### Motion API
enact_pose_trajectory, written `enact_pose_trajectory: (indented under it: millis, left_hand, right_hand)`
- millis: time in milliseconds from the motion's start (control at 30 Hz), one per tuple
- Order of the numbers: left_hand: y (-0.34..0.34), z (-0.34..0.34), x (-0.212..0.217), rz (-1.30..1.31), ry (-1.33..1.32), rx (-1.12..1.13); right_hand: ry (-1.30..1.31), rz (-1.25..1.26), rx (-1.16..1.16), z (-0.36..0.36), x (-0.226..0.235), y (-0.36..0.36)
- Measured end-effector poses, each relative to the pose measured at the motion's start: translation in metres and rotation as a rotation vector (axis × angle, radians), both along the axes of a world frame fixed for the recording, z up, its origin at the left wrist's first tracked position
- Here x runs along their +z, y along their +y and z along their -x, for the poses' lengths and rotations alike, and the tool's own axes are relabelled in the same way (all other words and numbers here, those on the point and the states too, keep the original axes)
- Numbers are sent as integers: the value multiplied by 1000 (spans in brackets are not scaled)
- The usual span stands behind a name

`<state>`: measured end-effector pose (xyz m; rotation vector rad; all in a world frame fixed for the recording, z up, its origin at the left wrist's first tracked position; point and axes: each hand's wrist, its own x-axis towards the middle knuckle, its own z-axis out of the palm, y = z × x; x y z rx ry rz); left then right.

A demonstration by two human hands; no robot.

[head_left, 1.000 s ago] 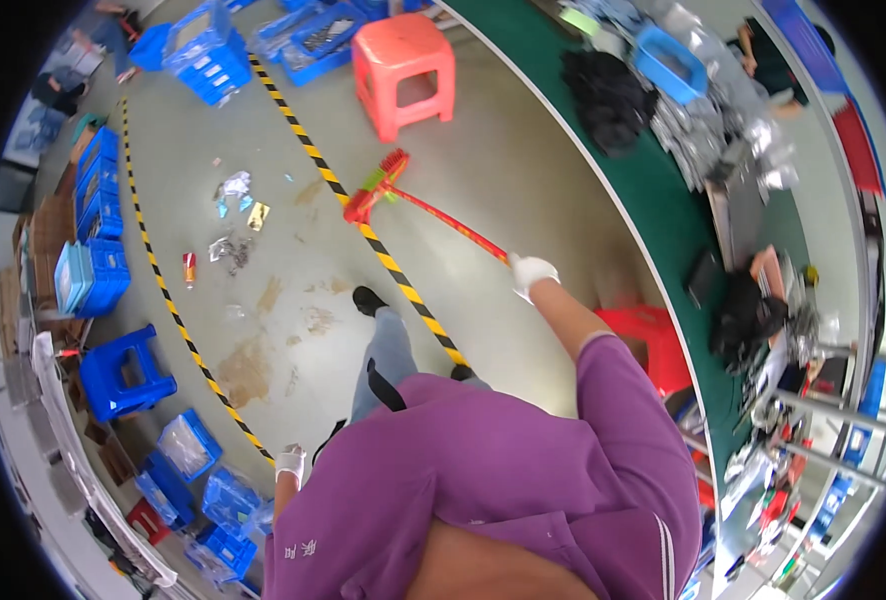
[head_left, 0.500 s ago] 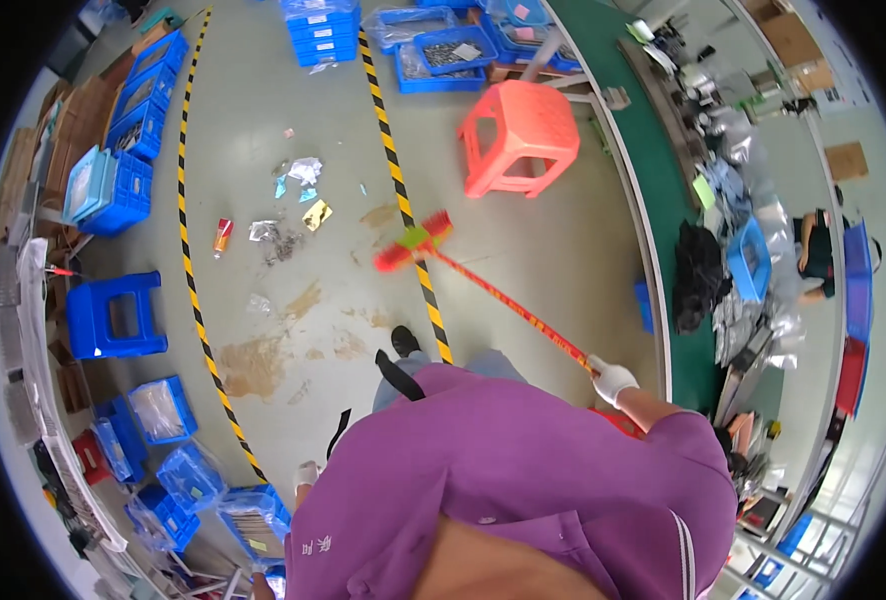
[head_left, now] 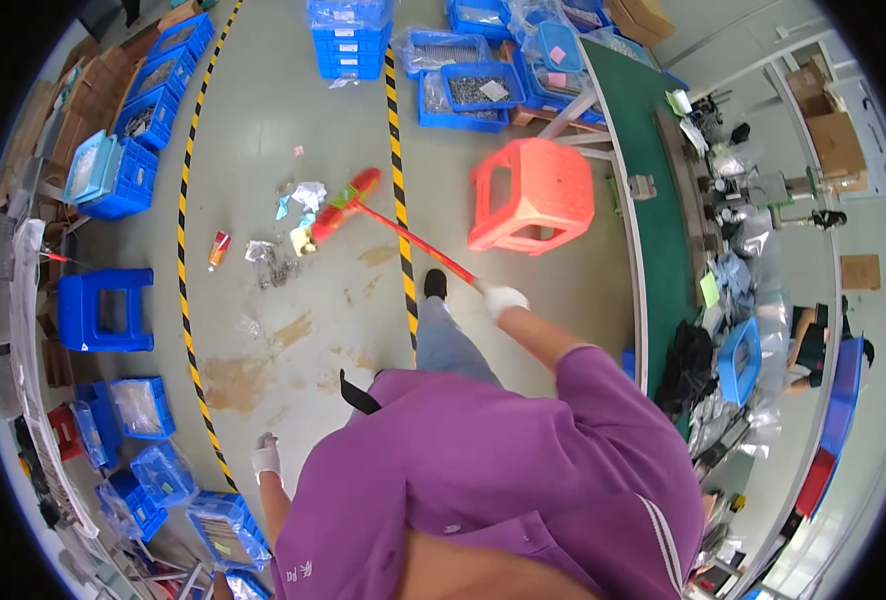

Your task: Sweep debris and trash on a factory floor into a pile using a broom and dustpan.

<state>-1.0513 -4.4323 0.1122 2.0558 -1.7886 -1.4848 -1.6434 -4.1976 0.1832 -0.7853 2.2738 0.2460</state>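
A broom with a red stick [head_left: 425, 247] and a red and green head [head_left: 346, 204] reaches across the floor. My right hand [head_left: 503, 300], in a white glove, is closed around the upper end of its stick. The broom head touches or almost touches a small pile of litter: crumpled white paper [head_left: 310, 194], a yellow wrapper [head_left: 301, 241] and light blue scraps [head_left: 283, 207]. My left hand [head_left: 267, 460], gloved with bare fingertips, hangs at my left side over the floor; it holds nothing and its fingers look loosely extended.
A red and white packet [head_left: 220, 250], a silver wrapper [head_left: 259, 251] and brown stains [head_left: 238, 384] mark the floor between striped tape lines. A pink stool [head_left: 543, 195] stands right, by a green workbench [head_left: 653, 150]. A blue stool [head_left: 108, 310] and blue crates [head_left: 143, 178] line the left.
The broom head has swept left, from the right-hand tape line to the litter. My right arm has stretched forward and left. My left hand has come further into view.
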Motion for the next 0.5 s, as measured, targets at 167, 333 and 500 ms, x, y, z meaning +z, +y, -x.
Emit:
enact_pose_trajectory:
  millis: [167, 333, 500]
  left_hand:
    - [-10, 86, 32, 48, -258, -244]
    - [10, 98, 4, -253, -291, 138]
    - [14, 135, -43, -229, -257, -23]
  right_hand:
    - [-20, 68, -2, 86, 43, -87]
    - [-9, 48, 1, 155, 98, 33]
    - [-53, -191, -42, 220, 114, 49]
